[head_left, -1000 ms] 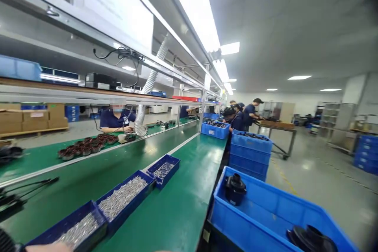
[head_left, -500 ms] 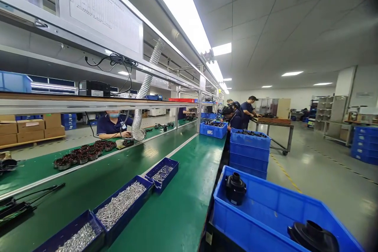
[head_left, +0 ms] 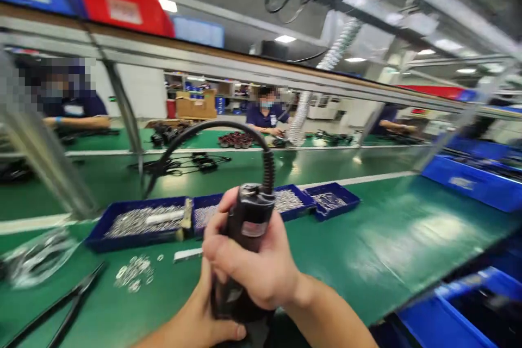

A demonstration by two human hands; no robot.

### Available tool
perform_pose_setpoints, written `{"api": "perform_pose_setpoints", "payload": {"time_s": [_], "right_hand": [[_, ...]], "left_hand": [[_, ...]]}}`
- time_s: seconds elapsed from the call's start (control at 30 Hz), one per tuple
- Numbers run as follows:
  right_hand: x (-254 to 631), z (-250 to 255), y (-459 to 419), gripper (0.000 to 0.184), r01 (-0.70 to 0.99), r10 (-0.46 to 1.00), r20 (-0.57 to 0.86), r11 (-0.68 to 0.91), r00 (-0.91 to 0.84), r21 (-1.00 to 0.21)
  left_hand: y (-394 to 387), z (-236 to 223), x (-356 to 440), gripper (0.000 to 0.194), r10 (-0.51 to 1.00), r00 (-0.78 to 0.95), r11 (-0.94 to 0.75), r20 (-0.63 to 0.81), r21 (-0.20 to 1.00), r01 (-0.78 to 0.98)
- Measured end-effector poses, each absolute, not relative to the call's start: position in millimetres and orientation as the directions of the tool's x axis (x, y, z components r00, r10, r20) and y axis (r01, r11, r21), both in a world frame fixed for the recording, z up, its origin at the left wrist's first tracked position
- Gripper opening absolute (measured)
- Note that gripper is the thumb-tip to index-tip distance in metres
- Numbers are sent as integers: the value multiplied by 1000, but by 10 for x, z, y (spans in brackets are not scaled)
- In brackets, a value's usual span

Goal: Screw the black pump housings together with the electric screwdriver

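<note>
A black cylindrical device with a power cord [head_left: 253, 212] stands upright in front of me, its ribbed cord sleeve at the top and a small label on its side. My right hand [head_left: 265, 269] is wrapped around its upper body. Lower down, my left hand [head_left: 206, 310] grips it from the left, thumb across the front. The black cord [head_left: 204, 125] arches up and away to the left. Behind the device, blue trays of small metal parts [head_left: 142, 220] stand in a row, partly hidden by my hands. The device's lower end blurs at the frame's bottom.
Pliers [head_left: 77, 293], loose washers [head_left: 134, 272] and a plastic bag [head_left: 41, 258] lie on the green bench at left. A blue crate [head_left: 460, 310] stands at lower right. Across the bench, a co-worker [head_left: 267, 114] sits below the overhead shelf [head_left: 244, 68].
The view has swung left and down to the bench. Both my hands and the black corded device, out of view before, now fill the lower middle.
</note>
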State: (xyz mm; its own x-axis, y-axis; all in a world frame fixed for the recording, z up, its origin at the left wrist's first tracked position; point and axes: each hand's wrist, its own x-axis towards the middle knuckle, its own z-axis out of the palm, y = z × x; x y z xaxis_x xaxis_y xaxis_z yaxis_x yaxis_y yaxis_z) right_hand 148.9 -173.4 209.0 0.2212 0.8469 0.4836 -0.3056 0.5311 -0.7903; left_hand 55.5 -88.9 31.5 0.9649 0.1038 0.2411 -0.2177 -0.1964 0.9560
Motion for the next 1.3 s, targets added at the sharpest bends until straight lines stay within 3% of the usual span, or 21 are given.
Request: {"api": "perform_pose_setpoints", "payload": {"time_s": [0.07, 0.17, 0.4, 0.6, 0.87, 1.3], "right_hand": [[1477, 2063, -1729, 39, -255, 825, 521, 564, 220, -785], [1469, 2029, -1726, 29, -182, 806, 559, 590, 193, -787], [1425, 1960, -1730, 26, -55, 806, 556, 576, 201, -815], [1315, 1911, -1771, 22, 19, 786, 560, 576, 263, -817], [1283, 1941, -1774, 32, 174, 713, 586, 567, 386, -805], [1274, 1971, -1788, 33, 134, 701, 576, 581, 420, -803]], "left_hand": [[-840, 118, 469, 136, 208, 945, -101, 252, 967, -235], [-763, -1, 471, 139, 260, 918, -39, 298, 954, -298], [-686, 49, 521, 137, 239, 893, -60, 380, 924, -377], [-711, 90, 512, 135, 219, 902, 30, 373, 921, -388], [-673, 91, 532, 132, 258, 891, -56, 374, 926, -373], [-667, 112, 539, 141, 284, 909, -16, 307, 949, -315]]}}
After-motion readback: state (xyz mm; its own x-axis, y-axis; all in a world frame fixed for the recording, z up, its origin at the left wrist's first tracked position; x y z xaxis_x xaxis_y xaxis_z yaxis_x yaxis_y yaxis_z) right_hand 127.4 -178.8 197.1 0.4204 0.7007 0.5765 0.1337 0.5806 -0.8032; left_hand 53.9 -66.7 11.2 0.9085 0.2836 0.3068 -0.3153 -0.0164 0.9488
